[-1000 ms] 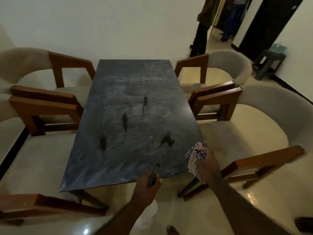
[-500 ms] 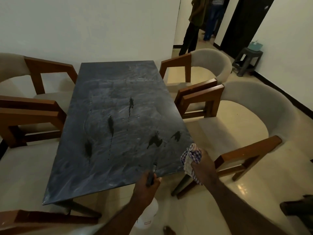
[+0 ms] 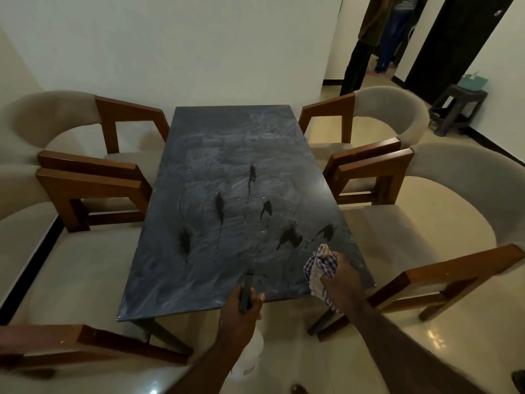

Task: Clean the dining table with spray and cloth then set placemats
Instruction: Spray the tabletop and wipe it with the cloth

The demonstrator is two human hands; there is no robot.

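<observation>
The dark stone dining table [image 3: 199, 280] fills the middle of the head view, streaked with pale smears and dotted with several black wet splashes [image 3: 289, 237]. My left hand [image 3: 241, 311] is at the near edge, gripping a spray bottle [image 3: 246, 288] whose black nozzle points over the table; its white body [image 3: 250, 359] hangs below my wrist. My right hand [image 3: 338, 271] hovers over the near right corner, closed around a bunched checked cloth [image 3: 319, 265]. No placemats are in sight.
Cushioned wooden armchairs flank the table: two on the left [image 3: 93, 191] and two on the right [image 3: 372, 169], with another armrest [image 3: 71, 342] at the near left. A dark stool [image 3: 457, 106] stands by the far right wall. Two people stand in the doorway [image 3: 377, 38].
More wet splashes have appeared on the near right part of the table. My right hand with the cloth has shifted from beside the corner to over it. The view has swung.
</observation>
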